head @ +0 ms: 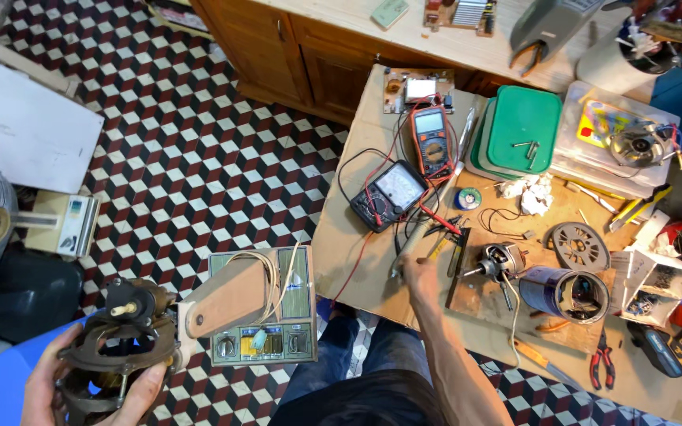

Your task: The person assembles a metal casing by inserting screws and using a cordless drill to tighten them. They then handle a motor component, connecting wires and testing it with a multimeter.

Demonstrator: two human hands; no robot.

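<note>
— Holding what in your left hand?
— My 2 palms' worth: no, only the left, fingers curled around a dusty fan motor at 7 o'clock. My right hand pinches a screwdriver on the cardboard-covered table, pointing to 1 o'clock.

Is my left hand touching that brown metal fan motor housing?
Touching. The head view shows the left hand cupping the brown metal fan motor housing from below, fingers wrapped on its rim.

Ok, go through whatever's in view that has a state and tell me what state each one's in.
Left hand: gripping the fan motor.
Right hand: closed on a thin tool.
Green lid: upturned, screws on it.
Red pliers: lying flat, jaws shut.
Cylindrical housing: on its side.
</note>
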